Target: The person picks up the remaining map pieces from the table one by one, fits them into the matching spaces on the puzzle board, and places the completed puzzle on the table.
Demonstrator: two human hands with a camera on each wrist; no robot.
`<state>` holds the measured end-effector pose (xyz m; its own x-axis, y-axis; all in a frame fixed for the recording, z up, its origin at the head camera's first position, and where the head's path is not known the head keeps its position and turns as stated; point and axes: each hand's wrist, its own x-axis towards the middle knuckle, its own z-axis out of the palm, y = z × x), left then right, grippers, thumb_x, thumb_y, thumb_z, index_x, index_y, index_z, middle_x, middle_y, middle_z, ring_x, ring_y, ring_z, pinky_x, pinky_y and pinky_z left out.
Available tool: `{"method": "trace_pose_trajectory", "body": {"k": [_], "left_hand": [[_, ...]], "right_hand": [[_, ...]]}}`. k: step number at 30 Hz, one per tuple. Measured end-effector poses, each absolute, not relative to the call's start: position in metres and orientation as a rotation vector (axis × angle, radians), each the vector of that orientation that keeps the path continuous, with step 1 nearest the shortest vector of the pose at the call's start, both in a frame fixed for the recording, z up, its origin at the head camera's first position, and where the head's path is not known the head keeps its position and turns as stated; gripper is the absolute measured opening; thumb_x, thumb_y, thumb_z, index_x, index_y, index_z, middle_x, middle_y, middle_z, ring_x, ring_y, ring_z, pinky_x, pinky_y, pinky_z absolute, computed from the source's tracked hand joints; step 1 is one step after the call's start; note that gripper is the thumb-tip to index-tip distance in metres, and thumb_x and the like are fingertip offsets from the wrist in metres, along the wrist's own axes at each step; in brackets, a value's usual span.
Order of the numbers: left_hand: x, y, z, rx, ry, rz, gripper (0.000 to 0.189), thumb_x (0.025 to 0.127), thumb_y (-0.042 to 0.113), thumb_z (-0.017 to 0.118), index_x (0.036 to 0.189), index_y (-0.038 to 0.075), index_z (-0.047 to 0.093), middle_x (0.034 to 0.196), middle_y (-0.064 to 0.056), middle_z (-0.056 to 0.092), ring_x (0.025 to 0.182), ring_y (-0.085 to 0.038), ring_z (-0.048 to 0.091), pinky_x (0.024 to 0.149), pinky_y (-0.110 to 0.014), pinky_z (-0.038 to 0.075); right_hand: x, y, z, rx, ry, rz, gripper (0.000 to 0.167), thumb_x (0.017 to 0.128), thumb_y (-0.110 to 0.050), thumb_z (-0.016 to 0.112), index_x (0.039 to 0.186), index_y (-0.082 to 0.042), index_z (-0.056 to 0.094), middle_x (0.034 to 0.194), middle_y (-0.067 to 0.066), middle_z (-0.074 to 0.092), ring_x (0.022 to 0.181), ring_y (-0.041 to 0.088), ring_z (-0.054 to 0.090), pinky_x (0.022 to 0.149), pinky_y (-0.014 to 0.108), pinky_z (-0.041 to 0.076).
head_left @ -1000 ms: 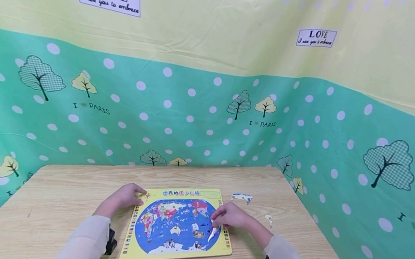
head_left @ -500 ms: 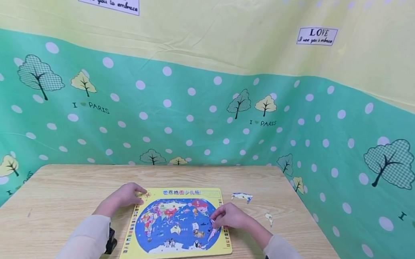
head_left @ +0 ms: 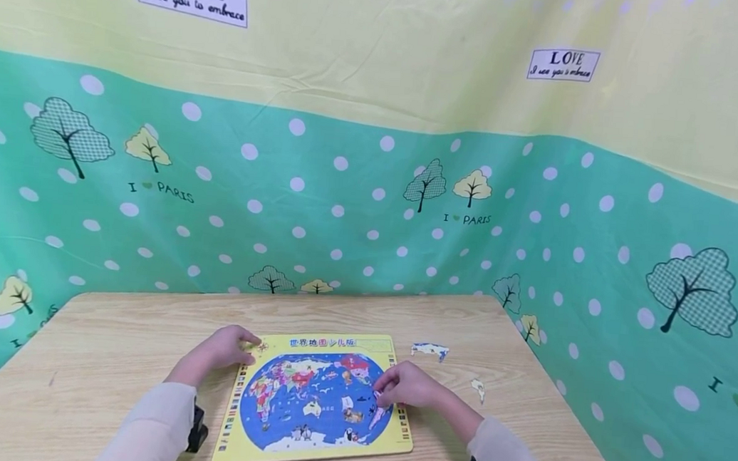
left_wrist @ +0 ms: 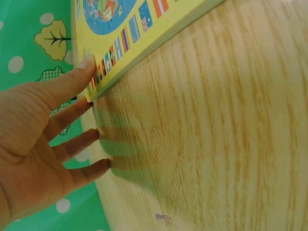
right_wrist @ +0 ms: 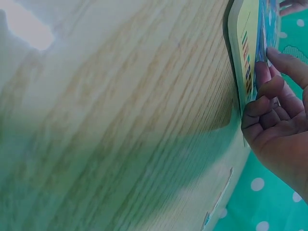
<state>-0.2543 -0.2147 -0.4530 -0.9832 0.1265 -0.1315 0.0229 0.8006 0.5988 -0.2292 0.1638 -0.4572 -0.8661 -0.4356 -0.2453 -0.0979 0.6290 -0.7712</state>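
A world-map puzzle board [head_left: 321, 459] with a yellow border and blue ocean lies on the table. My left hand [head_left: 227, 345] is at its upper left corner; in the left wrist view the thumb [left_wrist: 77, 79] rests on the border by the printed flags, the other fingers spread and nearly straight. On the board's right side my right hand [head_left: 411, 384] pinches the upper end of a long, narrow pink puzzle piece [head_left: 376, 419], shaped like South America, between thumb and index finger. The piece lies within the blue map area, its top end hidden by the fingertips.
To the right of the board, a white-and-blue puzzle piece [head_left: 430, 350] and a smaller whitish piece [head_left: 478, 390] lie on the wooden table [head_left: 144, 315]. A green and yellow printed curtain [head_left: 321, 184] hangs behind and on the right.
The pink piece in my right hand has tilted down flatter into the map; its pale edge showed more before. The left hand stays at the board's corner.
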Motion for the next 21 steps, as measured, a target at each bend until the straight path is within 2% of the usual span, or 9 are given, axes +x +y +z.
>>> {"method": "trace_pose_trajectory", "body": {"k": [21], "left_hand": [[-0.2527,-0.2143,-0.4514,0.13,2.833,0.922,0.039,0.077,0.01,0.073,0.114,0.002,0.064,0.121,-0.026,0.057,0.118,-0.048,0.046,0.1,-0.059,0.038]], "right_hand": [[-0.2267,0.1622,-0.4564,-0.432,2.473,-1.104,0.018,0.074,-0.012,0.076,0.09,-0.011,0.069,0.072,0.0,0.061,0.061,0.011,0.052,0.052,0.02,0.044]]}}
